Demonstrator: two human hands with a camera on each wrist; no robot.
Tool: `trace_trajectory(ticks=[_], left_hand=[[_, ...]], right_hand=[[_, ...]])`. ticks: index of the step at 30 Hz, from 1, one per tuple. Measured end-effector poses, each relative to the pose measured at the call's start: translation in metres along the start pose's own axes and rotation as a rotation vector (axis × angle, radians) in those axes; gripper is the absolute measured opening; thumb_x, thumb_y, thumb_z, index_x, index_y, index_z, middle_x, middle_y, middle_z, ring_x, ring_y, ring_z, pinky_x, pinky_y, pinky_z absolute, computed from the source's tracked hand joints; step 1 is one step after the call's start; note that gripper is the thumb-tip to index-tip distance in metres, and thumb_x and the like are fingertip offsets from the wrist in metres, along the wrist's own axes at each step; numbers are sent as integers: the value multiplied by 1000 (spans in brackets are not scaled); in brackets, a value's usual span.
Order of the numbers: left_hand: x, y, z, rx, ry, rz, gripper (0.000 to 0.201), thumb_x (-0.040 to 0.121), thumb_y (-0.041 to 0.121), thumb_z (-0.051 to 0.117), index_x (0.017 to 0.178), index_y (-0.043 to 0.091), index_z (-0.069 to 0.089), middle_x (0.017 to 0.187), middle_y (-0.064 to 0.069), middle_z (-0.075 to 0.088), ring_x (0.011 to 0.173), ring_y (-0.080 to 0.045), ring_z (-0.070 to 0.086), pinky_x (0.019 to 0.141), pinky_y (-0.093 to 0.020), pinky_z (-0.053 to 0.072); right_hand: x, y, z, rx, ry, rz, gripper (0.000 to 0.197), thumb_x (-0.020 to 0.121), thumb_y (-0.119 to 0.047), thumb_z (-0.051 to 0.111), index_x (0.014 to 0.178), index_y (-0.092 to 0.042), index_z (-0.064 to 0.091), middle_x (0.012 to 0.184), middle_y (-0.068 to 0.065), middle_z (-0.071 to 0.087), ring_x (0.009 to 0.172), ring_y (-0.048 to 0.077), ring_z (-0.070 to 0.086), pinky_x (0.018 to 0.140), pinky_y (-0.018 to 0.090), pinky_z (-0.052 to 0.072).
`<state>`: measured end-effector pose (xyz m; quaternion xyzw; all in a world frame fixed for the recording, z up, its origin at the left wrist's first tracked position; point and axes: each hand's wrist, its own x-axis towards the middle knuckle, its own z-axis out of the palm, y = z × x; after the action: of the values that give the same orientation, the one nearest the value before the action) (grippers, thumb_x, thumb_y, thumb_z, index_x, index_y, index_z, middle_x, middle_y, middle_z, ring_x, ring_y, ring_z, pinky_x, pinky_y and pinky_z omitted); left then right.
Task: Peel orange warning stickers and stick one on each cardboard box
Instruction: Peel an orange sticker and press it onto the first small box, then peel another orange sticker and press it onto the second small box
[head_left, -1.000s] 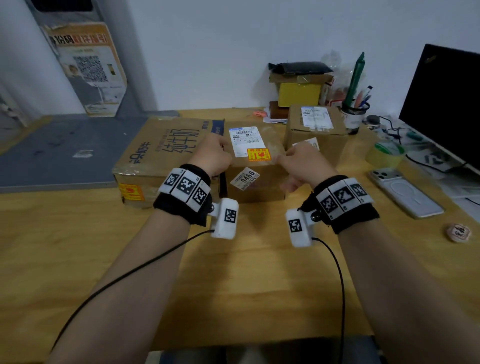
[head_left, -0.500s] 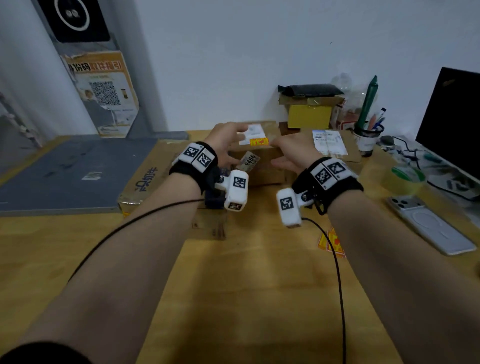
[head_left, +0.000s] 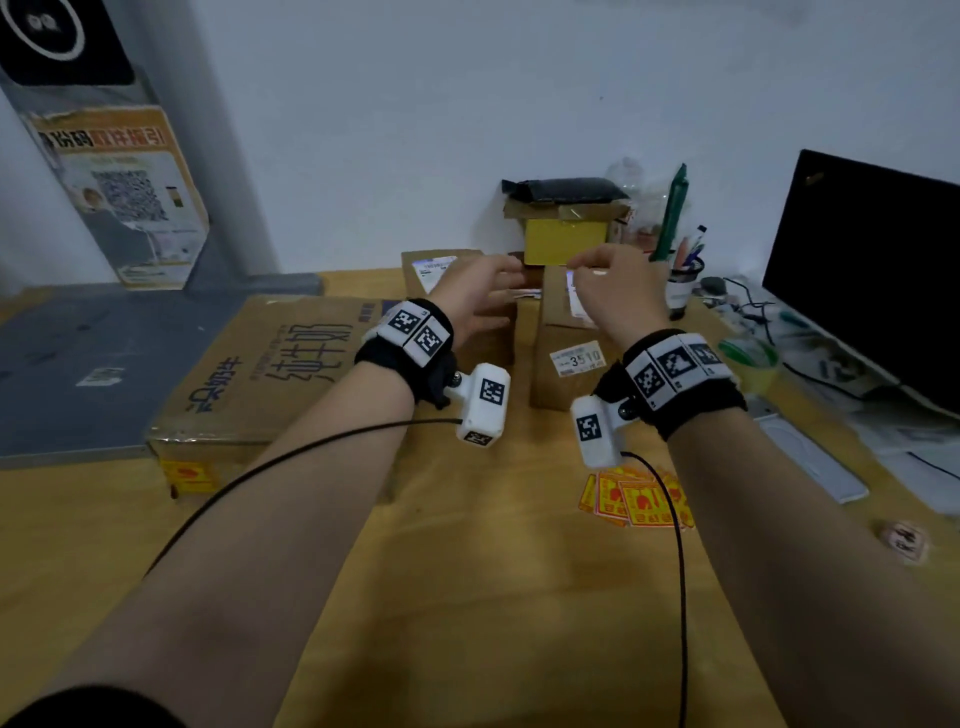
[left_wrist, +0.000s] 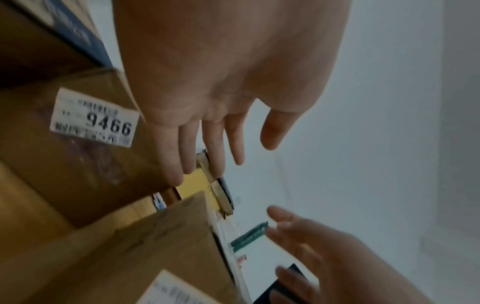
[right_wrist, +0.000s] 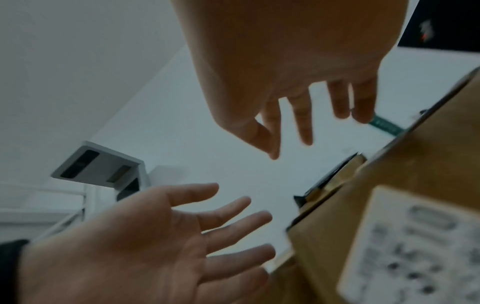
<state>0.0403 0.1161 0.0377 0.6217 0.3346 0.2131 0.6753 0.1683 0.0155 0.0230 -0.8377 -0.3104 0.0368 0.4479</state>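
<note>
Brown cardboard boxes (head_left: 563, 343) at the far middle of the wooden desk (head_left: 467, 571); left hand (head_left: 480, 299) and right hand (head_left: 615, 291) raised above them, fingers loose, holding nothing; orange warning stickers (head_left: 631, 499) heaped near right

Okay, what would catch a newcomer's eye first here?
Two open hands, the left hand and right hand, reaching out over two small cardboard boxes mid-table. Next, the bright pile of orange warning stickers on the wood by the right wrist, and the big flat carton at left.
</note>
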Motion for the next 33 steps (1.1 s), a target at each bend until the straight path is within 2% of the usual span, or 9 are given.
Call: trace_trajectory(ticks=[2, 6, 10, 12, 17, 22, 25, 30, 33], left_hand=[[-1, -6, 17, 43, -54, -44, 44, 98, 36, 55, 138, 17, 54, 141, -4, 58, 133, -27, 49, 104, -51, 45], [1, -22, 42, 83, -79, -135, 60, 93, 46, 58, 147, 23, 42, 149, -4, 48, 131, -34, 48, 105, -57, 44], [-14, -23, 50, 156, -22, -128, 34, 100, 41, 50, 128, 22, 54, 126, -2, 53, 111, -25, 53, 89, -40, 47], [-23, -24, 46, 204, -11, -135, 27, 101, 40, 49, 122, 24, 54, 130, -3, 52, 118, -25, 52, 97, -42, 45], [-56, -35, 25, 289, -10, -184, 67, 83, 57, 59, 143, 29, 49, 149, -4, 50, 132, -34, 47, 104, -60, 41], [-92, -51, -1, 302, 32, -208, 63, 88, 51, 62, 144, 27, 46, 140, -2, 54, 118, -26, 53, 90, -45, 49], [-118, -51, -15, 253, 71, -209, 34, 98, 41, 57, 128, 27, 52, 106, 2, 62, 87, -17, 57, 60, -29, 50], [-131, -40, -34, 193, 147, -176, 33, 99, 43, 54, 126, 24, 56, 101, 3, 64, 81, -15, 57, 61, -30, 41], [-135, -33, -32, 170, 215, -74, 10, 101, 31, 55, 107, 23, 55, 85, 10, 58, 69, -5, 51, 53, -25, 37]], right_hand=[[1, 16, -11, -166, -43, 81, 33, 85, -35, 51, 111, -29, 70, 135, 10, 61, 118, 35, 58, 99, 45, 51], [-13, 36, -17, -218, -187, 166, 45, 92, -39, 59, 131, -17, 53, 140, 16, 54, 125, 34, 54, 100, 41, 49], [-26, 36, -20, -197, -207, 127, 29, 96, -37, 63, 116, -17, 56, 133, 13, 60, 118, 29, 57, 94, 38, 52], [-40, 29, -25, -205, -240, 98, 32, 98, -37, 61, 122, -16, 59, 134, 10, 63, 118, 28, 58, 90, 35, 48], [-78, 15, -25, -208, -336, 104, 6, 99, -38, 56, 98, -33, 57, 137, 7, 59, 134, 33, 51, 104, 43, 50], [-103, 9, -2, -243, -383, 169, 65, 86, -52, 65, 139, -21, 42, 154, 17, 25, 123, 36, 53, 89, 48, 55], [-113, 1, 8, -159, -410, 117, 43, 84, -48, 68, 113, -23, 49, 137, 9, 34, 104, 24, 52, 78, 40, 52], [-124, -14, 19, 126, -433, 55, 26, 94, -40, 65, 113, -21, 61, 106, -5, 60, 103, 17, 60, 90, 39, 54], [-122, -10, 14, 94, -422, 13, 23, 97, -41, 62, 109, -23, 60, 99, -9, 58, 91, 12, 58, 76, 34, 53]])
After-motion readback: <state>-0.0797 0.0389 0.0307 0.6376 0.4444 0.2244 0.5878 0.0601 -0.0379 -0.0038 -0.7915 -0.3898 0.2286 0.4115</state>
